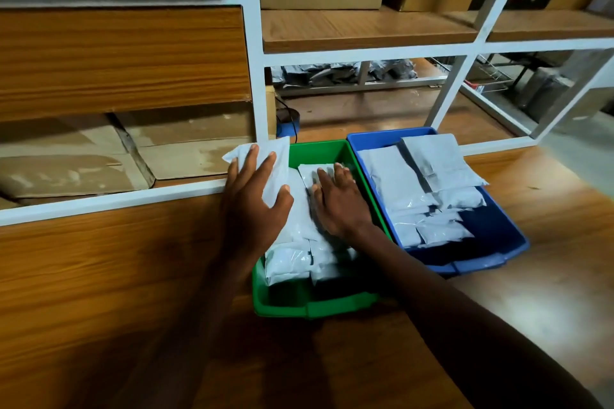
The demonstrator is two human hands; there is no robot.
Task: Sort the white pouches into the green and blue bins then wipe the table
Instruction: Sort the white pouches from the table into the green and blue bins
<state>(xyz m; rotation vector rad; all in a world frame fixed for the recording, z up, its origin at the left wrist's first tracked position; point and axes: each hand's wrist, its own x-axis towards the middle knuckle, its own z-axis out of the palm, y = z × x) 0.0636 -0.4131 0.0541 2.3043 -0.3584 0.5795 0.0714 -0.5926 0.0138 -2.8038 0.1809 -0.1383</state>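
I see my left hand (254,206) gripping a white pouch (270,164) between thumb and fingers at the left rim of the green bin (285,305), its long axis running away from me, top end toward the shelf (365,30). My right hand (339,199) lies flat, fingers straight and slightly spread, on the pouches inside the green bin. The blue bin (491,236) sits touching it on the right, on the table (99,276), stacked with more pouches lying lengthwise.

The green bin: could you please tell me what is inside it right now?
White pouches fill the green bin. The right hand presses them flat; the left hand holds another pouch at its rim. The floor is covered.
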